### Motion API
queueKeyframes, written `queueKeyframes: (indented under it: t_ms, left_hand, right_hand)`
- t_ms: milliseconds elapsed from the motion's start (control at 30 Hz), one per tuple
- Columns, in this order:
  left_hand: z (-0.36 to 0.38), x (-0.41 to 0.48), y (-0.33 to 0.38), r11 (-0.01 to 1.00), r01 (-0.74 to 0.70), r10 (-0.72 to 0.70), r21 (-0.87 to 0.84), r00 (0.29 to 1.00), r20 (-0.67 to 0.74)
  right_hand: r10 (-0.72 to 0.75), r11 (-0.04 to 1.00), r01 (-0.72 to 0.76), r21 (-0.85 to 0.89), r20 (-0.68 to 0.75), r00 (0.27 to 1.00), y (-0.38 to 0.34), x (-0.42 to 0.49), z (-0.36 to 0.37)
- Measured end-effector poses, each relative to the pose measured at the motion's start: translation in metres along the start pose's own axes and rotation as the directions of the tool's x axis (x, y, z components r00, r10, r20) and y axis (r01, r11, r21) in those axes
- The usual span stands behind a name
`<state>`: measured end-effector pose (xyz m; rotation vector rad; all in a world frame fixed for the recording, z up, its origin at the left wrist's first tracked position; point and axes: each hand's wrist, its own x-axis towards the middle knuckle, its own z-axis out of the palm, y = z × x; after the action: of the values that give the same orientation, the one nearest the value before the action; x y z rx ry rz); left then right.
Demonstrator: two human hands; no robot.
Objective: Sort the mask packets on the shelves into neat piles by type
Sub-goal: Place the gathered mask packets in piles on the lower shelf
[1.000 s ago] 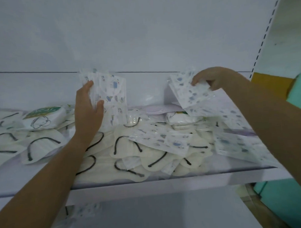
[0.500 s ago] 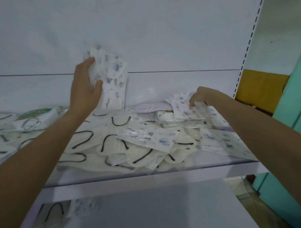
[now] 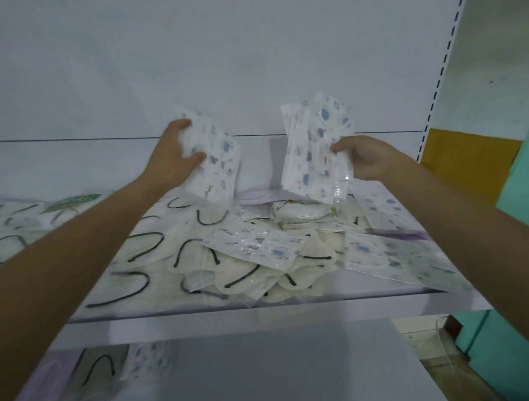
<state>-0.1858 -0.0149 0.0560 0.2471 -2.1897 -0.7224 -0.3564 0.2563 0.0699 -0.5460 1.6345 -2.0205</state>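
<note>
Above shelf (image 3: pixel 261 308): L hand (image 3: pixel 171 155) & R hand (image 3: pixel 366 157) each grip printed packets (image 3: pixel 217 166).

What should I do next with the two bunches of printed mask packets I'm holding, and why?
Probably merge the right bunch in the right hand with the left bunch in the left hand: both show the same blue print, held above the mixed heap on the shelf.
</note>
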Motion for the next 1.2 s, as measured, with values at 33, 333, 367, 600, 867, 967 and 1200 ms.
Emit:
queueKeyframes:
  t_ms: [33, 333, 367, 600, 867, 967, 1200]
  left_hand:
    - [0.007, -0.004, 0.008, 0.996, 0.02, -0.02, -0.084, 1.0, 0.0]
    - [0.026, -0.066, 0.044, 0.823, 0.166, -0.199, -0.544, 0.98, -0.002]
    - [0.02, -0.074, 0.042, 0.821, 0.167, -0.2, -0.546, 0.98, 0.0]
    - [-0.035, -0.121, 0.023, 0.836, 0.181, -0.268, -0.518, 0.958, -0.098]
    - [-0.107, -0.194, -0.011, 0.733, 0.262, -0.436, -0.628, 0.889, -0.139]
    - [-0.112, -0.221, -0.022, 0.787, 0.37, -0.453, -0.495, 0.89, -0.056]
    - [-0.114, -0.225, -0.034, 0.822, 0.461, -0.465, -0.333, 0.882, 0.074]
  right_hand:
    - [0.005, 0.999, -0.007, 0.051, 0.032, 0.999, 0.003, -0.002, 0.012]
    - [-0.284, 0.922, 0.286, -0.262, 0.046, 0.958, 0.052, -0.018, 0.108]
    - [-0.308, 0.898, 0.32, -0.301, 0.09, 0.947, 0.056, -0.025, 0.115]
    - [-0.211, 0.836, 0.241, -0.493, 0.118, 0.97, 0.073, -0.061, 0.161]
    - [0.026, 0.9, 0.001, -0.437, 0.055, 0.998, 0.104, -0.114, 0.23]
    - [-0.01, 0.838, 0.025, -0.544, 0.03, 0.999, 0.135, -0.129, 0.252]
    - [-0.073, 0.673, 0.095, -0.734, 0.062, 0.995, 0.148, -0.134, 0.258]
